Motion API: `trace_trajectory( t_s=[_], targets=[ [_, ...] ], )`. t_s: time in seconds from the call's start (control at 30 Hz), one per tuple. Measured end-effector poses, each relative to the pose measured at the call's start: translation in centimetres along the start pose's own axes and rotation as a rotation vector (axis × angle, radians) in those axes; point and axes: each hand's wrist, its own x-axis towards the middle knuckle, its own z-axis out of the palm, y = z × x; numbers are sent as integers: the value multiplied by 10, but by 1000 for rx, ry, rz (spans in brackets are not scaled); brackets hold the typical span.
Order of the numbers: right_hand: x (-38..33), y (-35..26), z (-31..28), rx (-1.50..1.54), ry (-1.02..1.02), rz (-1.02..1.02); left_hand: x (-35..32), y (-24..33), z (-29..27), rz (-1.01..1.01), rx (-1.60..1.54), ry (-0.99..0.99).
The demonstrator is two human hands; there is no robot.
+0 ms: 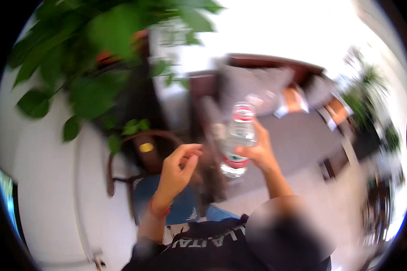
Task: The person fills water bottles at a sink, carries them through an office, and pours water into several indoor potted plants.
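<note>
The left grip [175,170] is half curled, thumb apart from the fingers. Just right of it, the right grip [259,148] wraps round a clear, slightly tilted bottle [238,139] with red bands. Beyond stand a blue-seated chair [150,193] and, farther, a grey sofa [298,140] bearing cushions [253,86].
</note>
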Motion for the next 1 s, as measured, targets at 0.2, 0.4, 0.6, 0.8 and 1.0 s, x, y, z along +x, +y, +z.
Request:
trace_trajectory(
  t_s=[0.2, 0.4, 0.6, 0.8, 1.0],
  targets=[
    [-89, -7, -79, -90, 195, -37, 4, -31, 131, 36, -84, -407],
    [-177, 4, -197, 22, 507, 8, 20, -12, 284, 308, 1, -860],
    [-275, -24, -338, -166, 748, -107, 11, -4, 494, 187, -87, -1054],
    [-405, -41, -446, -279, 1144, -89, -36, -36, 632, 120, -137, -1277],
    [-502, -80, -559, -280, 1387, -136, -53, -83, 763, -115, 5, -1622]
  ],
)
